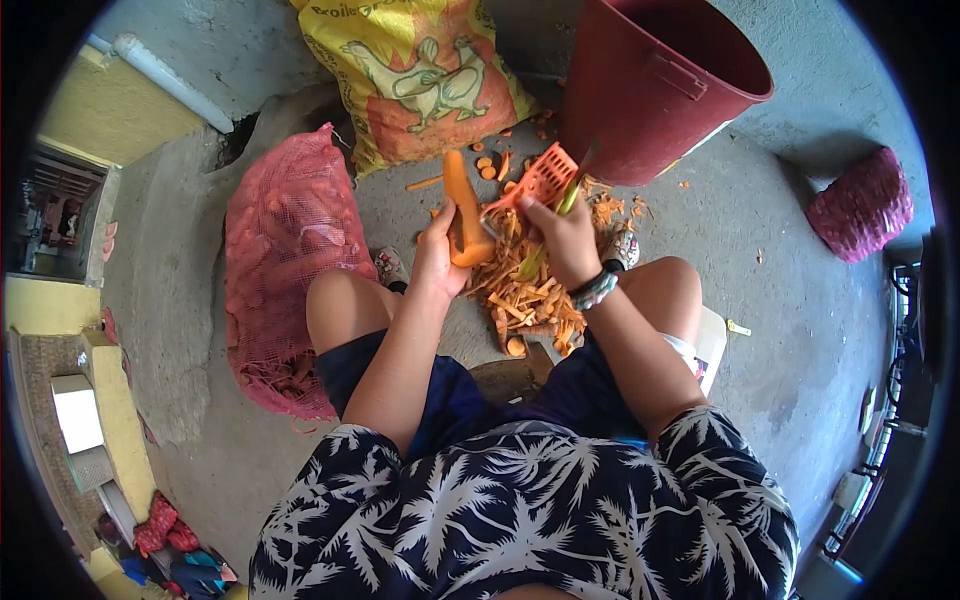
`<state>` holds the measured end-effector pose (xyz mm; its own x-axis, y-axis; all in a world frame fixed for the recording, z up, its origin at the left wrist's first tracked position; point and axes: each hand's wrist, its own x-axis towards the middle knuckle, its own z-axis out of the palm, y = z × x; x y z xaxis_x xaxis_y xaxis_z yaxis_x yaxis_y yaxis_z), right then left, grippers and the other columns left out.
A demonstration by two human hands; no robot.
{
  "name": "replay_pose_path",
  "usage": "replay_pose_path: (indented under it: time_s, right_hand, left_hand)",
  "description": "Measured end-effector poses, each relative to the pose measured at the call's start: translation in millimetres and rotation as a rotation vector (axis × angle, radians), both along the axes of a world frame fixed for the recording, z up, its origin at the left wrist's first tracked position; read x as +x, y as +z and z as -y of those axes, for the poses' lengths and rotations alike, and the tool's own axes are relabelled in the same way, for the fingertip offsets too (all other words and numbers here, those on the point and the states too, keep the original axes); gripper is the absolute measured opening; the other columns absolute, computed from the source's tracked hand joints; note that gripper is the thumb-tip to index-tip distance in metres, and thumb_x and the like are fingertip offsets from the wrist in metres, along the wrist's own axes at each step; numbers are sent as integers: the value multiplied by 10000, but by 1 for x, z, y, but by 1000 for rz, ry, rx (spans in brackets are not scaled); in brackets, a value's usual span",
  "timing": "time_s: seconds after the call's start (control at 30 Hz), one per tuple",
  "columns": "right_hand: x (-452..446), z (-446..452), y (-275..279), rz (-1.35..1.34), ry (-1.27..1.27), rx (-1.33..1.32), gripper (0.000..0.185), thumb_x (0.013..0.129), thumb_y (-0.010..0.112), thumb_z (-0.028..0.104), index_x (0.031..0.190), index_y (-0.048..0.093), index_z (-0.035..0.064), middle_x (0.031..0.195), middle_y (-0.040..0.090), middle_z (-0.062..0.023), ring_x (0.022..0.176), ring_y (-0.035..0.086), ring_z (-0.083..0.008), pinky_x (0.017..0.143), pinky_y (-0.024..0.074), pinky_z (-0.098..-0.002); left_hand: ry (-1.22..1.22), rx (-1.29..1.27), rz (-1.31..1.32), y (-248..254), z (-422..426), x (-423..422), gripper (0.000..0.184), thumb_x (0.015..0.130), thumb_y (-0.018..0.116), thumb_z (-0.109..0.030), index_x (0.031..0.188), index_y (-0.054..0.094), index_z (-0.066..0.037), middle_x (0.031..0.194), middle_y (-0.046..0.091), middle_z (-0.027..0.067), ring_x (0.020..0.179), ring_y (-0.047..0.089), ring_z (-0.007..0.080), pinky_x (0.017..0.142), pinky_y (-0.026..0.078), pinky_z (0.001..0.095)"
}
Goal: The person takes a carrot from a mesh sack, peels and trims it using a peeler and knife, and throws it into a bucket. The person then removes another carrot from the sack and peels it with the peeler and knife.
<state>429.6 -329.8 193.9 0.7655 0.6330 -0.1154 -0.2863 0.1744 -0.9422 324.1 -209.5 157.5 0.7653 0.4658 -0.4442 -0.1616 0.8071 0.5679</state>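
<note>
A large peeled carrot (460,205) stands nearly upright in my left hand (437,255), whose fingers are wrapped round its lower part. My right hand (565,240) is closed on an orange peeler (545,178) with a slotted body, and on a knife with a green handle (570,196) whose dark blade points up and away. The peeler's blade end is just right of the carrot. Below both hands a heap of carrot peelings and cut pieces (525,290) lies on the floor between my feet.
A red mesh sack of carrots (295,240) lies at the left. Beyond my hands are a yellow printed sack (420,80) and a tall red bin (640,100). A purple-red mesh sack (862,205) sits at the right, on the concrete floor (780,310).
</note>
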Motion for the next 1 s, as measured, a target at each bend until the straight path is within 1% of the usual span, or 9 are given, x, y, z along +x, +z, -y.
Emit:
replay_pose_path:
  time_s: [0.23, 0.5, 0.6, 0.63, 0.67, 0.73, 0.8, 0.87, 1.0]
  right_hand:
    - [-23, -9, -3, 60, -80, 83, 353, 786, 600, -17, 1093, 426, 2, 932, 579, -68, 843, 575, -121, 730, 488, -248]
    - [-27, -16, -15, 509, -213, 5, 422, 732, 649, -1, 1101, 445, -8, 928, 595, -82, 830, 589, -146, 726, 469, -279]
    - [-4, -25, -17, 329, -94, 68, 408, 745, 630, -20, 1109, 448, 2, 924, 600, -72, 823, 590, -146, 705, 476, -265]
    - [0, -24, -7, 122, -83, 125, 379, 760, 614, -35, 1102, 459, 18, 906, 600, -52, 815, 583, -126, 666, 489, -240]
    - [16, -27, -16, 186, -98, 98, 362, 774, 604, -36, 1099, 461, 36, 892, 594, -38, 769, 581, -103, 608, 500, -218]
    - [47, -34, -25, 266, -183, 115, 320, 779, 606, -23, 1058, 461, 38, 872, 591, -35, 703, 581, -97, 566, 496, -221]
    - [68, -29, -12, 203, -275, -43, 277, 783, 601, -23, 1009, 454, 43, 877, 593, -46, 677, 584, -107, 557, 494, -228]
    - [100, -30, -49, 177, -383, 121, 262, 793, 617, 21, 990, 447, 54, 875, 597, -52, 693, 584, -108, 546, 486, -233]
    - [36, -13, -3, 182, -92, 81, 297, 792, 605, 0, 1037, 442, 42, 929, 581, -49, 768, 598, -124, 610, 519, -239]
  left_hand:
    - [95, 75, 22, 2, 10, 3, 340, 930, 381, -350, 1106, 478, -75, 1035, 556, 55, 942, 553, 185, 836, 441, 354]
    - [117, 192, 28, -6, 12, 6, 334, 943, 340, -346, 1084, 475, -74, 990, 559, 57, 905, 563, 162, 797, 458, 328]
    - [67, 215, 54, -8, 11, 2, 353, 938, 353, -362, 1081, 477, -65, 979, 560, 71, 886, 570, 172, 771, 469, 335]
    - [12, 236, 76, -7, 11, 1, 372, 933, 363, -374, 1089, 476, -55, 973, 561, 82, 876, 574, 184, 758, 474, 342]
    - [8, 237, 76, -6, 12, -3, 372, 933, 363, -374, 1089, 476, -55, 973, 561, 82, 876, 574, 184, 758, 474, 342]
    - [-271, 45, 204, -3, 12, -10, 407, 922, 385, -384, 1107, 471, -32, 977, 558, 101, 905, 566, 214, 761, 475, 352]
    - [-208, -4, 146, -5, 16, -8, 427, 915, 396, -388, 1127, 466, -24, 973, 559, 107, 917, 560, 240, 768, 473, 374]
    - [-161, -88, 136, 0, 15, -10, 404, 917, 399, -375, 1125, 475, -37, 1003, 559, 102, 943, 555, 229, 785, 468, 375]
    - [-68, -59, 62, -11, 2, -4, 386, 918, 400, -388, 1130, 480, -75, 1015, 555, 74, 942, 552, 191, 817, 456, 362]
